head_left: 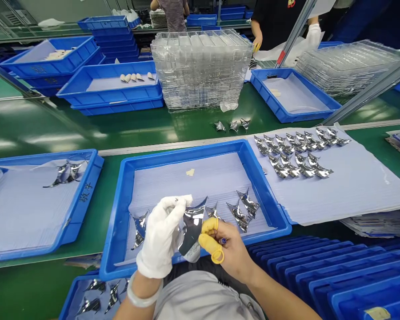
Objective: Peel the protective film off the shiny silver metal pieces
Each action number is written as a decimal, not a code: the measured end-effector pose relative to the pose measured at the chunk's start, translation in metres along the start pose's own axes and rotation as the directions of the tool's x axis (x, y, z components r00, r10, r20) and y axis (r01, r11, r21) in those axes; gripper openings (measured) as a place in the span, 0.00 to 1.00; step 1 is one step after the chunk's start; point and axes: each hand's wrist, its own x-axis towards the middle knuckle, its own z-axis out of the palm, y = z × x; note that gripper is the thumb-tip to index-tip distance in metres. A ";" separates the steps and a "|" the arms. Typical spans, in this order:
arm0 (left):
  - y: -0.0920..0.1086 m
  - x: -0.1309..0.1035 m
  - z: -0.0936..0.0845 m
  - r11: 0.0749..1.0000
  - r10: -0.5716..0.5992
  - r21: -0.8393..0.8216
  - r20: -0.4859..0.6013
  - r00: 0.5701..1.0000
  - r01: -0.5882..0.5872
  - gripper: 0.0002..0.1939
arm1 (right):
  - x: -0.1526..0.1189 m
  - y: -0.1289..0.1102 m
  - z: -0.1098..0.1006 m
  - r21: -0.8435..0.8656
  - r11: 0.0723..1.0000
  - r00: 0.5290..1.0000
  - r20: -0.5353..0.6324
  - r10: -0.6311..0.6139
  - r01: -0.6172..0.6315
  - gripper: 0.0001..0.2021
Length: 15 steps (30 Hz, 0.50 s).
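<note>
My left hand (163, 235), in a white glove, grips a shiny chrome-plated curved part (194, 222) by its upper left edge, above the front of a blue tray (183, 153). Yellow finger cots cover the thumb and forefinger of my right hand (228, 249), which are closed at the part's right edge. A blue-ended pen (223, 241) peeks out of that hand; most of it is hidden. Behind and beside my hands, several similar chrome parts (239, 215) lie on the tray's white liner, with one more chrome part (140, 229) at the left.
Rows of chrome parts (293, 153) lie on white paper (350, 186) at the right. Another blue tray (83, 200) stands left. Stacked clear plastic trays (203, 71) rise behind, near three small chrome parts (233, 126). Nested blue trays (320, 266) fill the lower right. A person (280, 31) stands opposite.
</note>
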 end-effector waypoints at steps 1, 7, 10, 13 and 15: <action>0.001 -0.001 -0.004 0.999 0.043 0.001 0.014 0.999 -0.043 0.14 | 0.000 0.002 -0.002 -0.031 0.999 1.000 0.004 -0.020 0.021 0.16; 0.012 -0.011 -0.012 0.908 0.403 0.076 0.100 0.910 -0.411 0.02 | 0.000 0.014 -0.007 -0.133 0.981 0.990 0.022 -0.142 0.144 0.18; 0.015 -0.014 -0.011 0.879 0.459 0.080 0.127 0.879 -0.470 0.05 | -0.002 0.017 -0.009 -0.262 0.931 0.967 0.030 -0.254 0.253 0.16; 0.013 -0.016 -0.012 0.888 0.434 0.116 0.108 0.894 -0.445 0.07 | -0.004 0.019 -0.013 -0.499 0.730 0.866 0.093 -0.491 0.467 0.10; 0.010 -0.017 -0.014 0.898 0.398 0.164 0.094 0.913 -0.408 0.09 | -0.006 0.019 -0.016 -0.639 0.515 0.760 0.176 -0.625 0.572 0.07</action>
